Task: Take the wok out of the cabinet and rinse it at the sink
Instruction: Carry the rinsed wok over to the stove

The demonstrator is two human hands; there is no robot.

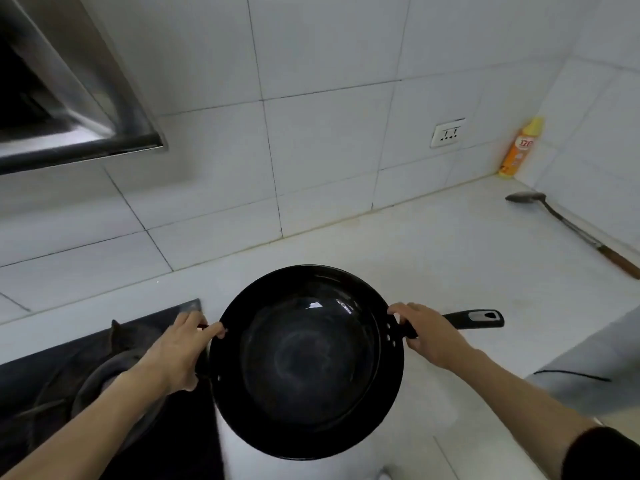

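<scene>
1. The wok [306, 362] is out of the cabinet, held mouth-up in front of the person above the front edge of the white countertop [398, 251]. Whether it rests on the counter or hangs free cannot be told.
2. The left hand [181, 355] grips the small side ear at the wok's left rim, fingers curled over the edge.
3. The right hand [427, 336] is wrapped around the root of the long handle [479, 318], just outside the riveted joint.
4. Judged from its dark metal and wide bowl, the wok is rigid and probably fairly heavy, so a hold on both sides suits it. The glossy inside looks slick, so once wet, the handle and ear make safer holds than the bare rim.
5. A gas stove [104, 368] lies just left of the wok.
6. Farther right, a metal spatula [568, 225] lies on the counter, well apart.
7. An orange bottle [517, 150] stands in the far corner beside a wall socket [447, 133]. No sink shows.
</scene>
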